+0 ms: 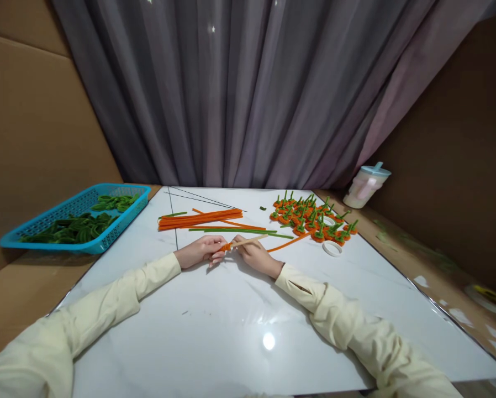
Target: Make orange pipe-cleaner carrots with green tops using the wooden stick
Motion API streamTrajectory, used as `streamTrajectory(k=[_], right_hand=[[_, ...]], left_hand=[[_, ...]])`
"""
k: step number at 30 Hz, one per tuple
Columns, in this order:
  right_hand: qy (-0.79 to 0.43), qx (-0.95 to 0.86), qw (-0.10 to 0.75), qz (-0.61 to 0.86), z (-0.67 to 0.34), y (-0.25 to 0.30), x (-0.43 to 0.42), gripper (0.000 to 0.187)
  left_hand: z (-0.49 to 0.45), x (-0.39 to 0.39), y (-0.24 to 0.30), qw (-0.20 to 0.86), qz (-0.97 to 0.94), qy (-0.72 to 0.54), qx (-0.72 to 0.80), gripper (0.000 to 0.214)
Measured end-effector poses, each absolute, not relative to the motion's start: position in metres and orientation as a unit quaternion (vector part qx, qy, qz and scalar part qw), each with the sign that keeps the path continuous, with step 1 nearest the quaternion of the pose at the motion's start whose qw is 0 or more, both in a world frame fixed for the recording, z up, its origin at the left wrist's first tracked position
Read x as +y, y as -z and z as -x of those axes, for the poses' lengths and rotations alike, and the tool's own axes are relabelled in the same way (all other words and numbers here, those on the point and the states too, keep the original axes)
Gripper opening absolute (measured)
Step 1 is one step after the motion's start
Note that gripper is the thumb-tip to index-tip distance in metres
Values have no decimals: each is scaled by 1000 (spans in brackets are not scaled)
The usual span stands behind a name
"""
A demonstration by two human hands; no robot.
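My left hand (202, 251) is closed around one end of a pale wooden stick (250, 240), with an orange pipe cleaner (225, 247) coiled on it at the fingertips. The stick points right and passes above my right hand (254, 255). That hand's fingers are pinched near the coil. From behind it an orange pipe cleaner tail (289, 243) runs out to the right, so the hand seems to grip this strand; the exact contact is hidden. Just beyond my hands lie a bundle of orange pipe cleaners (200, 219) and a few green pipe cleaners (239, 231).
Several orange pieces with green stems (301, 215) stand at the right back, beside a white ring (332, 249). A blue basket (103, 243) with green shapes sits at left. Thin dark wires (206, 199) lie behind the bundle. A lidded cup (366, 187) stands at far right.
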State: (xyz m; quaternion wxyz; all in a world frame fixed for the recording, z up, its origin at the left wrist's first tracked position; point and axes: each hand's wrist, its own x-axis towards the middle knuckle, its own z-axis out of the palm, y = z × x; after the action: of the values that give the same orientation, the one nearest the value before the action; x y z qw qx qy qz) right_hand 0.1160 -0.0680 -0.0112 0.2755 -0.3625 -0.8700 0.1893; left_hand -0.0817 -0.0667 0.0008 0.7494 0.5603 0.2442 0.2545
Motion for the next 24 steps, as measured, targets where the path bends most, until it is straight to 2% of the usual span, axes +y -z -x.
streamTrajectory(k=[5, 10, 15, 24], right_hand=[[-182, -862, 274, 386, -117, 16, -61, 20], [-165, -864, 249, 406, -118, 17, -60, 19], [-127, -867, 211, 433, -117, 13, -65, 19], [-48, -884, 158, 437, -114, 9, -73, 18]], left_hand=[[74, -71, 2, 701, -591, -291, 273, 29], [70, -79, 4, 603, -664, -322, 303, 46], [69, -85, 4, 434, -757, -341, 349, 39], [70, -86, 7, 233, -814, -372, 379, 32]])
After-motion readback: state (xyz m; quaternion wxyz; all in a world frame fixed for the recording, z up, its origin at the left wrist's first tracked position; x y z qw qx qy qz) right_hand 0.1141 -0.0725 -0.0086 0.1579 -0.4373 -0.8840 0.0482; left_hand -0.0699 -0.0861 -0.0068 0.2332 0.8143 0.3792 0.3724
